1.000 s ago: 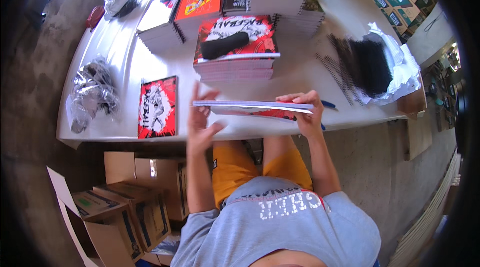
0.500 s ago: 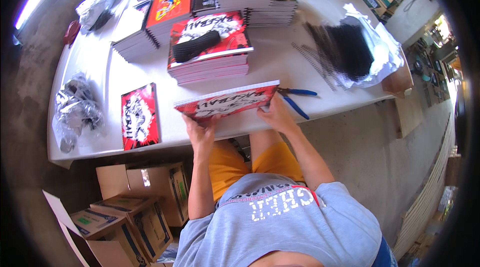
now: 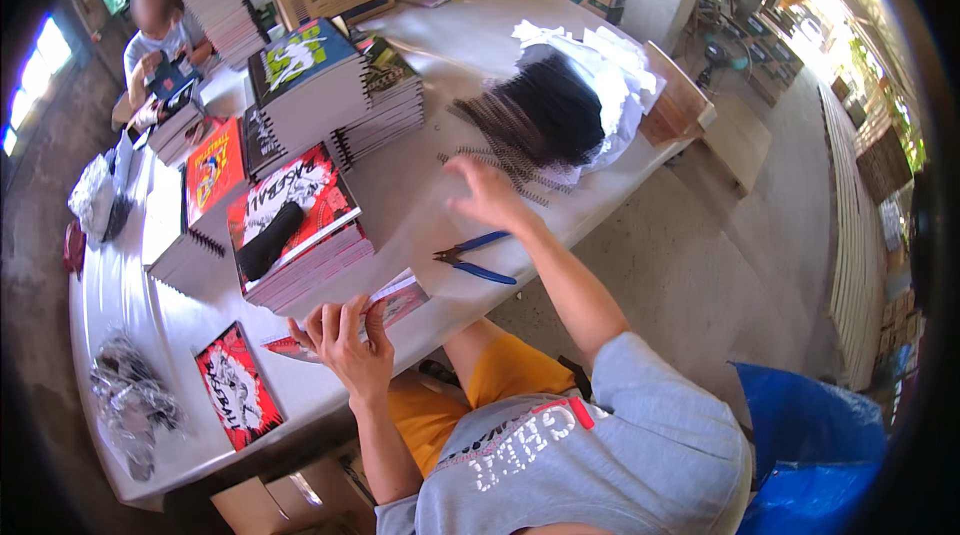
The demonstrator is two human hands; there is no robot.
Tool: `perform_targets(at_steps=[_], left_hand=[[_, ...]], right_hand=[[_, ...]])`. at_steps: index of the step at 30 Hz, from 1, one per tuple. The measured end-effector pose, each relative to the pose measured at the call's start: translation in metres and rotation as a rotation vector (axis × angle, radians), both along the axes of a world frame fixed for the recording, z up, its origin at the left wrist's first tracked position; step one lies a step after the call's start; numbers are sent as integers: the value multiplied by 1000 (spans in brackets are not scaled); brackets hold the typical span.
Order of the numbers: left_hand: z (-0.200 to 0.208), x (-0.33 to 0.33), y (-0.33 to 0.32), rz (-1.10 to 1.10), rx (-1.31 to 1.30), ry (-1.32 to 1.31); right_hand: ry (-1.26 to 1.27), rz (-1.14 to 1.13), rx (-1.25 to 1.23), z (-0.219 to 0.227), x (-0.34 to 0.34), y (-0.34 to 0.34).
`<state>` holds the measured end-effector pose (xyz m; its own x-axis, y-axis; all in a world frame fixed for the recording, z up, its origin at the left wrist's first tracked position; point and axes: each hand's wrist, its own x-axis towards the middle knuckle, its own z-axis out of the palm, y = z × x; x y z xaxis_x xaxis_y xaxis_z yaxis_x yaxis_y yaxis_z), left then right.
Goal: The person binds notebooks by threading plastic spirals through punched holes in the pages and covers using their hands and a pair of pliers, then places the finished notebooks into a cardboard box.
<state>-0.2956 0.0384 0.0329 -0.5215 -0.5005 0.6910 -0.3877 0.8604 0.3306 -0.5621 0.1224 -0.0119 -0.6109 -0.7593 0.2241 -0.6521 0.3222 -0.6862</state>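
My left hand [image 3: 352, 350] grips a red-and-white notebook [image 3: 404, 299] by its top edge, near the front of the table. The notebook's pages show along that edge. My right hand [image 3: 490, 197] is stretched out, fingers apart and nothing in them, beside loose black binding coils [image 3: 500, 167] at the near side of a larger coil pile [image 3: 550, 110]. Blue-handled pliers [image 3: 475, 257] lie between my hands, jaws to the left. A stack of red-covered notebooks [image 3: 312, 263] stands beyond my left hand, with a black cloth-like item [image 3: 270, 240] on top.
Another red notebook [image 3: 240, 390] lies flat at the front left, next to crumpled clear plastic [image 3: 130, 400]. Stacks of spiral-bound notebooks [image 3: 305, 85] stand farther back. White wrapping [image 3: 625, 75] surrounds the coil pile. A co-worker [image 3: 165, 40] sits at the far left.
My right hand has let go of the notebook and moved out to the coils. The left hand keeps the notebook, now tilted differently. The whole view has turned to the right.
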Motion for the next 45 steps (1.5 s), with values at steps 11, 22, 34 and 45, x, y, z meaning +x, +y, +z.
perform_targets(at_steps=[11,22,34,45], left_hand=[[-6,-7,-1,-35,-31,15],[-8,-9,4,-31,-95,90],[-9,-11,2,-130,50,223],[-10,-2,2,-58,-9,197]], right_hand=[[407,-117,243,-15,-38,-8],[-87,484,-126,93,61,32],[-131,400,-203,87,76,44],[-56,517,-341,82,88,30]])
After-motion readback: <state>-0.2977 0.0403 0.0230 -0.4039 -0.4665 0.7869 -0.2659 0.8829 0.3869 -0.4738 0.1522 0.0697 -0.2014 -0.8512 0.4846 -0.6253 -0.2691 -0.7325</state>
